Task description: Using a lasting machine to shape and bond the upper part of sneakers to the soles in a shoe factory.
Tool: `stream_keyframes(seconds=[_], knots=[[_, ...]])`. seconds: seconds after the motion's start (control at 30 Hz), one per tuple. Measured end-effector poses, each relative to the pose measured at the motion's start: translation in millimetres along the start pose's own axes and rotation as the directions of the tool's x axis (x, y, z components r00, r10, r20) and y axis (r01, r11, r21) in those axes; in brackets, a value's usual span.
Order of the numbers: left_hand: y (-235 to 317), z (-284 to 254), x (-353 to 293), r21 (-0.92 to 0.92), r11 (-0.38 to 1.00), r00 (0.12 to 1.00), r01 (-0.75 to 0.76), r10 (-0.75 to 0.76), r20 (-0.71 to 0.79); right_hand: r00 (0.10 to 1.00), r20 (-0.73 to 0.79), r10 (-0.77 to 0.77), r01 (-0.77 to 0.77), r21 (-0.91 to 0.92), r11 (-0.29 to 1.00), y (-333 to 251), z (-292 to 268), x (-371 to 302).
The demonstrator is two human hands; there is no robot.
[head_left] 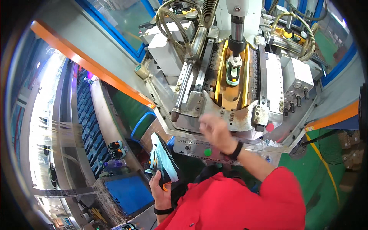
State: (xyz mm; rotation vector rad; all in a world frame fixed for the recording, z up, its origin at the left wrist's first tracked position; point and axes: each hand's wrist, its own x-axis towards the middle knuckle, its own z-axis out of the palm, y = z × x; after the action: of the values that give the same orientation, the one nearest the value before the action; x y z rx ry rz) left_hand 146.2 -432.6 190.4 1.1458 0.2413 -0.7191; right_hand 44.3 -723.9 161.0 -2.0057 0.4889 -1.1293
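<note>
My left hand [161,191] is closed round the heel end of a sneaker [165,155], light blue and black with orange accents, its toe pointing up and away. It is held to the left of a shoe-pressing machine [226,142]. My right hand [217,132], with a dark band at the wrist, hovers over the machine's front edge. Motion blurs its fingers, and nothing shows in them. Inside the machine, between yellow-edged pads [218,78], sits another shoe [232,74], dark with a pale toe. A vertical plunger [237,32] reaches down onto it.
A green button [207,152] and a red button [270,127] are on the machine's front. At left, a pair of shoes [117,149] and a bottle [115,163] lie by a conveyor [87,126]. A blue panel [129,193] is below them. An orange bar [92,63] slants across the left.
</note>
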Motion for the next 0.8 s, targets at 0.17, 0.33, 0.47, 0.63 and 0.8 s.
stream_keyframes(seconds=[0.17,0.33,0.47,0.63,0.8], knots=[[-5.5,-1.6,7.3,-0.025,1.0,1.0,0.008,-0.008,0.004,0.72,-0.559,-0.41,0.127,-0.475,0.871,-5.0,-135.5,232.0],[-18.6,-2.9,-0.8,-0.04,0.999,1.0,0.01,-0.009,0.024,0.905,-0.416,0.089,-0.088,0.021,0.996,-34.2,-152.4,306.9],[-26.0,-3.0,-7.9,-0.022,0.999,0.999,0.033,-0.033,0.028,0.893,-0.45,-0.005,0.03,0.049,0.998,-21.9,-157.3,308.9],[-34.4,-2.6,-33.8,-0.054,0.997,0.992,-0.047,0.04,-0.122,0.892,-0.429,0.144,-0.12,0.081,0.989,-28.3,-148.0,304.4],[-35.0,-23.1,-60.6,-0.027,0.999,0.987,-0.042,0.037,-0.159,0.978,-0.033,0.207,-0.188,-0.576,0.796,81.4,-190.7,373.2]])
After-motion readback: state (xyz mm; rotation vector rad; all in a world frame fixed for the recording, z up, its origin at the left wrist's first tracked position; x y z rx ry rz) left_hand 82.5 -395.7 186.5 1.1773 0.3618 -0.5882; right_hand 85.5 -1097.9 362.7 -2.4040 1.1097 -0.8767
